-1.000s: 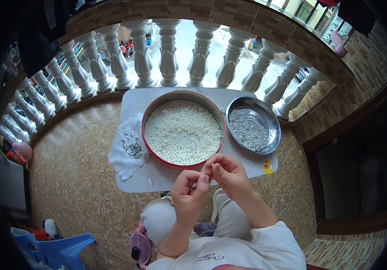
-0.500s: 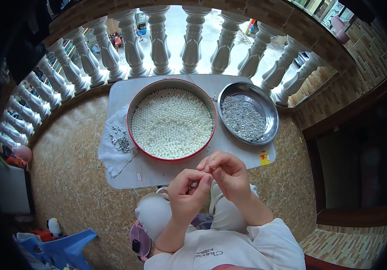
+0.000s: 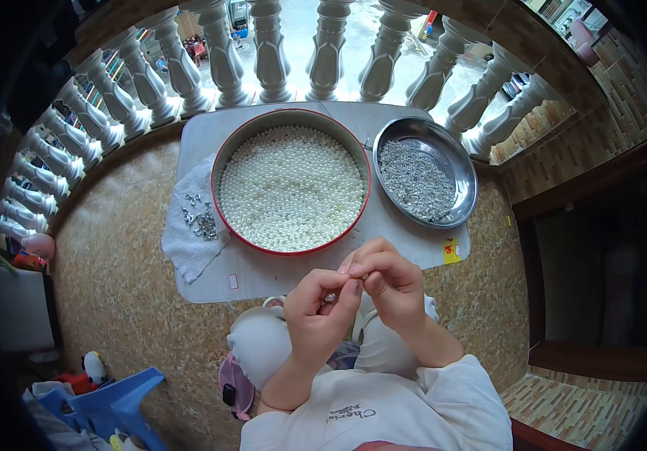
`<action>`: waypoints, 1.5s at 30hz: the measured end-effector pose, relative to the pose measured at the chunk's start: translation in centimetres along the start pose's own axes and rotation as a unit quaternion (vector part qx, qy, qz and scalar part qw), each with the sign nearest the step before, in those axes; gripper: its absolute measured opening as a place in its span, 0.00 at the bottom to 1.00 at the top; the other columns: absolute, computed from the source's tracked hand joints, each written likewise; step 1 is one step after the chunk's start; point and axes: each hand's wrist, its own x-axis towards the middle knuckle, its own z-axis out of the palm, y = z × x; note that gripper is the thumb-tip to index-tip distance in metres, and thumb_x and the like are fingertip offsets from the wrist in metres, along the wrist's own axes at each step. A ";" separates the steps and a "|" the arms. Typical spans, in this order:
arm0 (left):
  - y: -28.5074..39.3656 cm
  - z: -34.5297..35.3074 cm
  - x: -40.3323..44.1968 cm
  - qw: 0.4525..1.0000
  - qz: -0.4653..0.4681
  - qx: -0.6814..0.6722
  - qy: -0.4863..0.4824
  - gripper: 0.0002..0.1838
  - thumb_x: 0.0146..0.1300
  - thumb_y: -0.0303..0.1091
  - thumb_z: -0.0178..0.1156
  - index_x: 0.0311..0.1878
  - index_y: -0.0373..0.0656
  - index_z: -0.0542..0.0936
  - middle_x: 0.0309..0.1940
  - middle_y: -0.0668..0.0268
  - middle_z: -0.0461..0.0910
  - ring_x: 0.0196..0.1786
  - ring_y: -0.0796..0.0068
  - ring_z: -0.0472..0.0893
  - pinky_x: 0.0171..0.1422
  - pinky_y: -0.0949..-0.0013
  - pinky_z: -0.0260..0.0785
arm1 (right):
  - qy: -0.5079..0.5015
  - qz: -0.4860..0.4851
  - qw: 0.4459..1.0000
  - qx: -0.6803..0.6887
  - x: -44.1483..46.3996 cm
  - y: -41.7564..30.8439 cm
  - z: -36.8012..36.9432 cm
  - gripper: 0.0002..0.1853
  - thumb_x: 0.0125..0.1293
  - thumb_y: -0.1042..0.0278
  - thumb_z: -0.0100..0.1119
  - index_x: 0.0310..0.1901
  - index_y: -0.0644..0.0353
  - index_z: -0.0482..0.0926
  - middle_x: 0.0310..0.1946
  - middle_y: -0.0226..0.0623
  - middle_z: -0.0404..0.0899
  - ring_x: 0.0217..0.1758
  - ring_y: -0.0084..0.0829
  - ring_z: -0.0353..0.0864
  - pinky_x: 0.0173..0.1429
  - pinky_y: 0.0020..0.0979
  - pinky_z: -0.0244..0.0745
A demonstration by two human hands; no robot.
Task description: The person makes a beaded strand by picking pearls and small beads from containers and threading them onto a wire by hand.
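Seen shifted farther from tub (image 3: 291,252) since earlier: left hand (image 3: 316,312), curled around bead (image 3: 329,298); right hand (image 3: 398,292), pinching (cannot tell what). Flanking tub: cloth (image 3: 197,258), bowl (image 3: 455,161); beyond, railing (image 3: 223,60).

A person's left hand (image 3: 317,314) and right hand (image 3: 397,289) meet by the near edge of a desk (image 3: 282,272), where a strip of surface runs before a round, red-rimmed tin (image 3: 291,253). The tin's raised wall bars a level path to the beads (image 3: 291,192), leaving its open top as the way in. At right, a steel tray (image 3: 456,169) stands just beside it; the gap pinches tight, then widens into a wedge toward the person. At left, a flat white cloth (image 3: 190,255) offers low crossing over small metal pieces (image 3: 204,225). Balusters (image 3: 327,52) hem the far side; knees (image 3: 259,342) crowd the space below.
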 end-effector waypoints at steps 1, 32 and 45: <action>0.0 -0.1 0.0 1.000 -0.001 0.000 0.000 0.02 0.59 0.25 0.59 0.32 0.39 0.76 0.20 0.76 0.70 0.20 0.89 0.59 0.23 0.85 0.50 | 0.001 0.001 1.000 0.000 0.0 -0.2 0.0 0.08 0.65 0.67 0.56 0.37 0.62 0.77 0.34 0.36 0.72 0.39 0.32 0.73 0.46 0.28 0.70; -2.4 -1.0 2.4 0.988 -0.067 -0.090 -0.107 0.06 0.70 0.34 0.48 0.38 0.43 0.67 0.20 0.75 0.64 0.19 0.89 0.57 0.21 0.85 0.47 | 0.152 -0.001 0.713 -0.684 7.2 3.2 -14.7 0.03 0.51 0.71 0.61 0.28 0.58 0.83 0.27 0.32 0.80 0.31 0.33 0.76 0.40 0.33 0.71; -1.6 0.7 1.4 0.994 -0.026 -0.092 -0.055 0.03 0.63 0.27 0.56 0.38 0.38 0.75 0.26 0.73 0.73 0.24 0.90 0.61 0.27 0.86 0.53 | 0.102 0.168 0.979 0.061 0.1 -0.6 -2.4 0.06 0.56 0.82 0.59 0.37 0.67 0.79 0.33 0.46 0.82 0.33 0.28 0.82 0.39 0.23 0.80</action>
